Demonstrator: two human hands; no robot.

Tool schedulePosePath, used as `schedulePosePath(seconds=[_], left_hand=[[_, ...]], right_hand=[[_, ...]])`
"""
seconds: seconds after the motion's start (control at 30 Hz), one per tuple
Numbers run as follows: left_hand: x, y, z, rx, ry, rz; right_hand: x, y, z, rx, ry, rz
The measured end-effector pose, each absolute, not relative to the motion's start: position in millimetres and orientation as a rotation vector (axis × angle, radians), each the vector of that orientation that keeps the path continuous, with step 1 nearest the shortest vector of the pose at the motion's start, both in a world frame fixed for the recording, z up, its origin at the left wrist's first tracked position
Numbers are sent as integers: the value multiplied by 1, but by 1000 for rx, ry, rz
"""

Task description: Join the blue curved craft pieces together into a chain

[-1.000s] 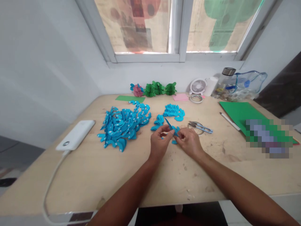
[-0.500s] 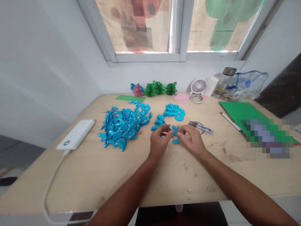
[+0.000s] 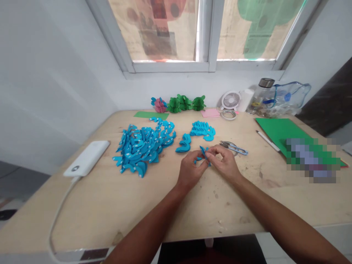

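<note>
Both my hands meet over the middle of the wooden table (image 3: pixel 165 205). My left hand (image 3: pixel 189 170) and my right hand (image 3: pixel 224 163) pinch a small blue paper cutout (image 3: pixel 204 153) between their fingertips. A big heap of blue paper cutouts (image 3: pixel 143 145) lies to the left of my hands. Two smaller blue stacks lie just beyond them, one (image 3: pixel 184 143) near my left hand and one (image 3: pixel 202 130) farther back. Small thread snips (image 3: pixel 234 147) rest on a tape ring right of my right hand.
A white power bank (image 3: pixel 86 158) with its cable lies at the left. Green and pink paper flowers (image 3: pixel 181 103), a small fan (image 3: pixel 231 100), a tape roll (image 3: pixel 228 114), a jar (image 3: pixel 261 95) and a clear pouch (image 3: pixel 288 99) line the back. Green paper (image 3: pixel 280 130) and a pen (image 3: pixel 267 140) lie right.
My hands have drawn closer together and the blue cutout between them has turned and dropped lower, its long tip no longer sticking up to the left.
</note>
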State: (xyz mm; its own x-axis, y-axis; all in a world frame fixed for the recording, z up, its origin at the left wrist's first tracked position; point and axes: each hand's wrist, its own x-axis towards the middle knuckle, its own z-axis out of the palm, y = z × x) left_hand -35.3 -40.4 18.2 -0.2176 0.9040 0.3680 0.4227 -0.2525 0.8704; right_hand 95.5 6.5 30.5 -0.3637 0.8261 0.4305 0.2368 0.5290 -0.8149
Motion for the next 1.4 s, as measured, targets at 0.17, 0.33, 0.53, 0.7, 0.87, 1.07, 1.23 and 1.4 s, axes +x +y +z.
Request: schedulePosePath(seconds=[0.17,0.33,0.53,0.7,0.87,1.07,1.23,1.4], left_hand=[[-36,-40,17,1589,1526,1467],[-36,-40,16,1591,1529,1446],[-37,-39,22,1466,1417,1438],[-40,-36,23,1246,1304,1474],[-41,-35,24,1176,1179,1456],[-41,-35,20,1009,1192,1466],[-42,-35,22,808,1063,1487],[-47,-38,29,661,867,1495]], right_hand=[[96,8,30,-871,-1873,846],[97,9,29,-871,-1900,836],[98,9,29,-871,-1948,729],[98,8,30,-850,-1971,698],[97,7,31,-779,-2001,711],[99,8,33,-808,-1945,707],[102,11,34,-863,-1842,711],[105,17,30,-944,-1775,717]])
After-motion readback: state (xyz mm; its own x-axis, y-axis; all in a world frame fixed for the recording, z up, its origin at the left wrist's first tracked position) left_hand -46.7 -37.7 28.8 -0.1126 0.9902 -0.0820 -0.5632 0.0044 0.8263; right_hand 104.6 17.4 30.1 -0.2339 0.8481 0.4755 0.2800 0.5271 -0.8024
